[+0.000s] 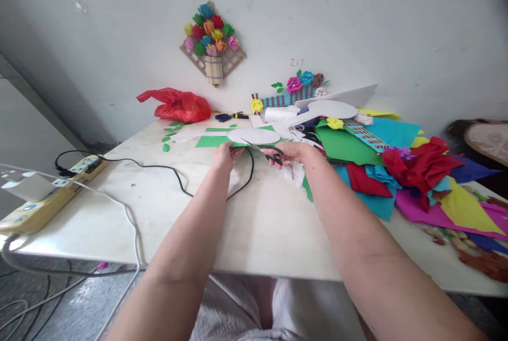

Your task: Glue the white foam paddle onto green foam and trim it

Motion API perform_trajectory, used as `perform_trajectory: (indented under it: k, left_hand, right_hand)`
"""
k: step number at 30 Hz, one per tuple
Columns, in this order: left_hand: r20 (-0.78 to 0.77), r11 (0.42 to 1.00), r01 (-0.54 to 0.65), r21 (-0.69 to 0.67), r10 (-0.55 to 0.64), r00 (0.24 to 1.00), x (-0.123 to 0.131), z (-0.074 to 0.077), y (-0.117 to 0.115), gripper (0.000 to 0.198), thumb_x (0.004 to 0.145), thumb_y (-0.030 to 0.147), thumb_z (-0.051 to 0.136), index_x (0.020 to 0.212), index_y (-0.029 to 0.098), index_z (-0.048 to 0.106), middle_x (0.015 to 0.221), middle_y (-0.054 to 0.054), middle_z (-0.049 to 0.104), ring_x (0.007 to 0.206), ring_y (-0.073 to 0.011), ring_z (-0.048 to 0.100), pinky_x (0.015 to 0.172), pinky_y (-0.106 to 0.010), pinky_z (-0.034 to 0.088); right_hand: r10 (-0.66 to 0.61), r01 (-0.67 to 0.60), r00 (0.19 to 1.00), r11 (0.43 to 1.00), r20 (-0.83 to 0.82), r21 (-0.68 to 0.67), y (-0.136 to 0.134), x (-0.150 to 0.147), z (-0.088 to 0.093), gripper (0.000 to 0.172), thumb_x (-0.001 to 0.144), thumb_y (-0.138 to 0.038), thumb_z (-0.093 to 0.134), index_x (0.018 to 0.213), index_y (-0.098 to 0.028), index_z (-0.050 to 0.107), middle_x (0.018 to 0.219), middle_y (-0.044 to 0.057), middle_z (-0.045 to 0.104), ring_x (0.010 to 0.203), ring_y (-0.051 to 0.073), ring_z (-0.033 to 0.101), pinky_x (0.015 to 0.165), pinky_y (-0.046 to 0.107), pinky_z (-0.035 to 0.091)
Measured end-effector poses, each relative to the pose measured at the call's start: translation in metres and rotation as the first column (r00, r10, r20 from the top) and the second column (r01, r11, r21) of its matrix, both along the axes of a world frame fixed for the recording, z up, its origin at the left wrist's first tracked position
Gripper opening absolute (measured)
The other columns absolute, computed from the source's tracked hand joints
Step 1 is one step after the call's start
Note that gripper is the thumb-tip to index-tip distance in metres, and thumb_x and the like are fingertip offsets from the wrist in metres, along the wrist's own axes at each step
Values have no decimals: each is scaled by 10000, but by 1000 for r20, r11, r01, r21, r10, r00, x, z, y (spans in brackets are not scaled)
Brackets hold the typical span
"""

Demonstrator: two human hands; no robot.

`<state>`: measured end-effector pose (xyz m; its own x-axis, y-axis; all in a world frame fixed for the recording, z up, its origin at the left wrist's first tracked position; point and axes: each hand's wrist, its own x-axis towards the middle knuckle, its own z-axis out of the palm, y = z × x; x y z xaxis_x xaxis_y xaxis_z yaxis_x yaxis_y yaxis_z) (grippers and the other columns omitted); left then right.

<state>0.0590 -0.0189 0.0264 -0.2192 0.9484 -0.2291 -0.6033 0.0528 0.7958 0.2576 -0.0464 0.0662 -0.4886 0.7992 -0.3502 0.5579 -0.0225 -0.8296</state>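
My right hand (289, 153) is closed round the handles of a pair of scissors (274, 155) with dark grips. Their blades point left, at the near edge of a green paper sheet (208, 141). On that sheet lies a white oval cutout (254, 135) with a long strip reaching left. My left hand (226, 155) pinches the near edge of the green sheet below the oval; some of its fingers are hidden under the paper. White and green scraps (293, 173) lie just below my right hand.
A red plastic bag (182, 107), green paper leaves (166, 147) and pliers (223, 117) lie farther back. Coloured paper (349, 143) is heaped on the right. A black cable (159, 166) crosses the table from a power strip (51, 193). Paper flowers (210, 29) hang on the wall.
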Motion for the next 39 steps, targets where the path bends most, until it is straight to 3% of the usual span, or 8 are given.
perform_trajectory:
  k: [8, 16, 27, 39]
  left_hand:
    - [14, 1000, 19, -25, -18, 1000, 2, 3, -6, 167, 775, 19, 492, 901, 79, 584, 668, -95, 639, 763, -240, 692, 685, -306, 569]
    - [-6, 1000, 26, -9, -26, 1000, -2, -4, -2, 164, 755, 11, 499, 882, 64, 587, 633, -85, 635, 688, -227, 689, 649, -308, 579]
    - [9, 998, 56, 12, -56, 998, -9, -10, 4, 175, 745, 17, 526, 895, 76, 595, 679, -103, 657, 728, -246, 694, 666, -328, 583]
    - [-12, 994, 88, 64, -88, 996, -13, -12, 6, 145, 745, -1, 494, 857, 52, 569, 652, -106, 642, 571, -210, 662, 608, -307, 580]
  right_hand:
    - [6, -6, 1000, 999, 11, 43, 6, 1, -8, 567, 735, -671, 569, 642, -113, 599, 430, 29, 557, 297, 28, 282, 297, 169, 203]
    - [-26, 26, 1000, 999, 8, 37, 12, 3, -20, 591, 678, -702, 599, 668, -112, 617, 427, 15, 542, 306, 28, 282, 295, 177, 186]
    - [-64, 60, 997, 994, 44, 94, 5, -3, -16, 556, 672, -681, 624, 628, -127, 609, 406, 9, 514, 299, 31, 275, 286, 180, 179]
    - [-74, 64, 990, 994, 120, 86, -2, -11, -6, 528, 657, -659, 658, 603, -140, 582, 390, 4, 500, 277, 39, 274, 282, 200, 179]
